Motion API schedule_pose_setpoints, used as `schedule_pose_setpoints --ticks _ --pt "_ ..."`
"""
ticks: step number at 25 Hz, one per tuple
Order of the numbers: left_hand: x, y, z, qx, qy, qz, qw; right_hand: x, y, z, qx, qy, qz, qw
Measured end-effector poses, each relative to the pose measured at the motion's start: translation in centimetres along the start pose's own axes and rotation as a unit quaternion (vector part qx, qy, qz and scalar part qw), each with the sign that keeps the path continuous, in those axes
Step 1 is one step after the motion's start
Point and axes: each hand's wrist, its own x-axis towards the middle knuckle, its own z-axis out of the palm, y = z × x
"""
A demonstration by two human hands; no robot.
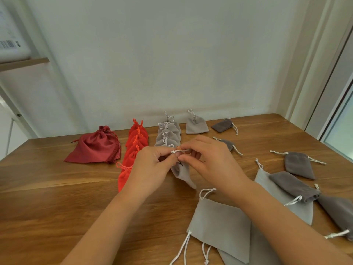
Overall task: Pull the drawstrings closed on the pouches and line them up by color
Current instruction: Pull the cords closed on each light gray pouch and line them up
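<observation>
Above the table's middle, my left hand (pixel 152 165) and my right hand (pixel 206 159) both pinch the white drawstring (pixel 178 151) of a small light grey pouch (pixel 183 175), which hangs below my fingers. Behind it runs a row of light grey pouches (pixel 168 134) with drawn strings. To its left lies a row of bright red pouches (pixel 133 150), and further left a dark red satin pouch (pixel 95 148). A single light grey pouch (pixel 196 126) stands at the back.
Larger light grey pouches (pixel 219 226) lie flat at the front right with loose white cords. Several dark grey pouches (pixel 298 165) are scattered over the right side of the wooden table (pixel 47 207). A white wall rises behind the table.
</observation>
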Motion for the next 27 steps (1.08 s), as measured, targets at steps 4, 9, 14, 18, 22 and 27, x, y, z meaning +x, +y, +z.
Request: schedule_pose_setpoints --ticks 4,9,14,18,22,27 --pt "0.0 0.3 -0.1 0.044 -0.035 -0.001 0.998 0.2 0.1 -0.4 0.049 0.005 0.066 0.997" --pt "0.4 -0.2 0.0 -0.055 0.024 -0.064 0.996 0.0 -0.4 -0.2 -0.004 -0.019 0.069 0.997" --pt "0.6 0.0 -0.4 -0.216 0.013 -0.167 0.962 0.0 -0.5 -0.8 0.026 -0.026 0.063 0.997" --pt "0.7 0.0 -1.2 -0.217 -0.016 -0.165 0.962 0.0 -0.4 -1.4 0.086 -0.039 0.086 0.992" --pt "0.4 0.8 -1.6 -0.213 -0.05 -0.124 0.968 0.1 -0.1 -1.9 0.152 -0.021 0.087 0.984" --pt "0.0 1.5 -1.8 -0.208 -0.081 -0.072 0.972 0.1 0.1 -2.3 0.26 -0.175 0.122 0.942"
